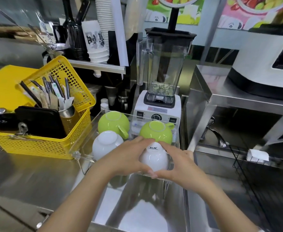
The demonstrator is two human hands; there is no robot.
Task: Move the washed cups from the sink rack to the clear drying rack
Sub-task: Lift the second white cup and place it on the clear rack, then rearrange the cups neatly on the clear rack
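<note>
A clear drying rack (83, 139) sits at the back of the steel sink and holds upside-down cups. Two green cups (113, 122) (155, 132) stand in its far row, and a white cup (106, 144) stands near left. A second white cup (154, 159), bottom up with a printed logo, sits at the rack's near right. My left hand (125, 158) and my right hand (177, 163) wrap around this cup from both sides, thumbs meeting below it. The dark wire sink rack (248, 168) at the right shows no cups in its visible part.
A yellow basket (53, 144) with utensils and a black tablet stands left of the rack. A blender (160, 77) stands right behind the rack. A steel shelf (238, 99) with a white machine sits at the right, a tap below it. The sink basin (137, 206) lies beneath my arms.
</note>
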